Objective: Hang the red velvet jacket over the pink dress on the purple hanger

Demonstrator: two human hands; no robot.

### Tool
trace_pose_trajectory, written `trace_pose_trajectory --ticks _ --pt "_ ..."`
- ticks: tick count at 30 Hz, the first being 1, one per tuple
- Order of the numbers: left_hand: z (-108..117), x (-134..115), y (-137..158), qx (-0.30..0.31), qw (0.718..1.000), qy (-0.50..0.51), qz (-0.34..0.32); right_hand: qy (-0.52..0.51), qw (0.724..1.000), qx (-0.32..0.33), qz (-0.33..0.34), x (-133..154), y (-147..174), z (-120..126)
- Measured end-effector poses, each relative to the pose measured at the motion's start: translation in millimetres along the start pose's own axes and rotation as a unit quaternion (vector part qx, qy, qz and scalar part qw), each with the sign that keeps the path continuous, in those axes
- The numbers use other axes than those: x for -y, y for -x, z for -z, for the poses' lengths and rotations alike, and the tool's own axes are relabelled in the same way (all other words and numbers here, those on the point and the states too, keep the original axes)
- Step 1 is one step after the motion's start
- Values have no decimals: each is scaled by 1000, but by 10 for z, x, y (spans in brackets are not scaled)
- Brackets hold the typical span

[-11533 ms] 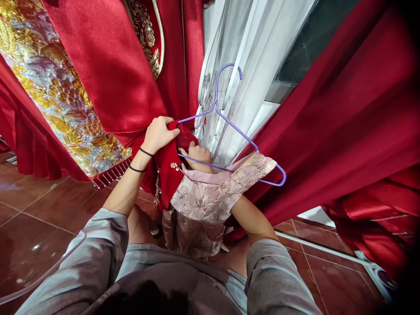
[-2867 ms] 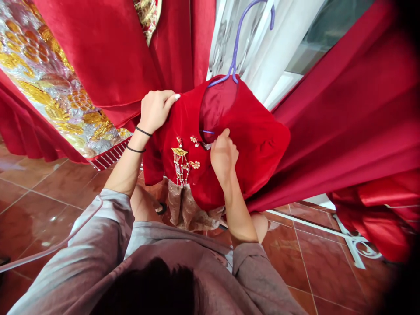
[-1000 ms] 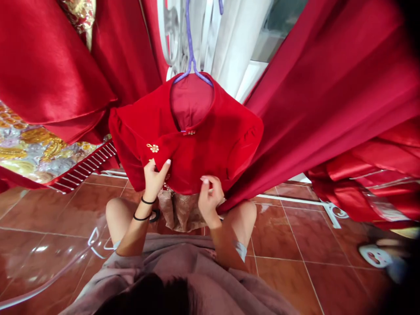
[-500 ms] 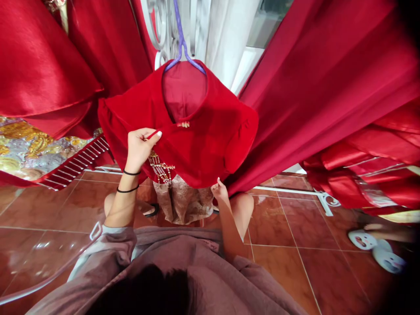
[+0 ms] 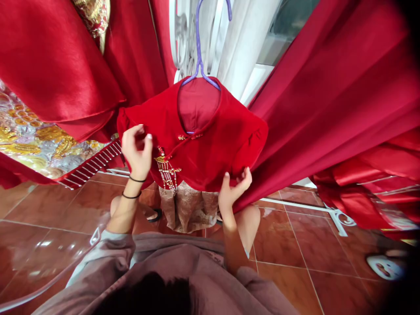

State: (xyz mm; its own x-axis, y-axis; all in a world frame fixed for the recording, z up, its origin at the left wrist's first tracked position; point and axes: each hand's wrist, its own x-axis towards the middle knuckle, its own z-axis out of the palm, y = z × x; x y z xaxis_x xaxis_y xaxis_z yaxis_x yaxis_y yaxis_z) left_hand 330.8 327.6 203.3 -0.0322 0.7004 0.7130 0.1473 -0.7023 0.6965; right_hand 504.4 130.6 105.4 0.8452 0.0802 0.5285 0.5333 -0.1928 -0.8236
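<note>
Head view gives me a velvety red jacket [image 5: 213,153] on a thin purple hanger [image 5: 198,43], crinkled beige cloth [image 5: 192,210] below. It hangs just beyond my left hand [image 5: 135,153] and right hand [image 5: 230,192], fingers [image 5: 148,144] curled, tips parted.

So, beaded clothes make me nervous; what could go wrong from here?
The beaded tassel on the red jacket hangs close to the left hand, so its strands might catch there.
The patterned skirt below hangs low over the tiled floor, so its hem could get dirty.
The purple hanger is partly out of frame; if insecure, the jacket might drop.
</note>
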Motion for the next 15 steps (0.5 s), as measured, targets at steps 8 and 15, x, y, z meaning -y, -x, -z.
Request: trace_pose_trajectory --ticks 8,15 --pt "-154 173 -46 5 975 -213 -58 144 985 52 75 903 -822 -354" --pt "535 223 -784 53 997 -44 -47 -126 960 228 101 529 -2083 255"
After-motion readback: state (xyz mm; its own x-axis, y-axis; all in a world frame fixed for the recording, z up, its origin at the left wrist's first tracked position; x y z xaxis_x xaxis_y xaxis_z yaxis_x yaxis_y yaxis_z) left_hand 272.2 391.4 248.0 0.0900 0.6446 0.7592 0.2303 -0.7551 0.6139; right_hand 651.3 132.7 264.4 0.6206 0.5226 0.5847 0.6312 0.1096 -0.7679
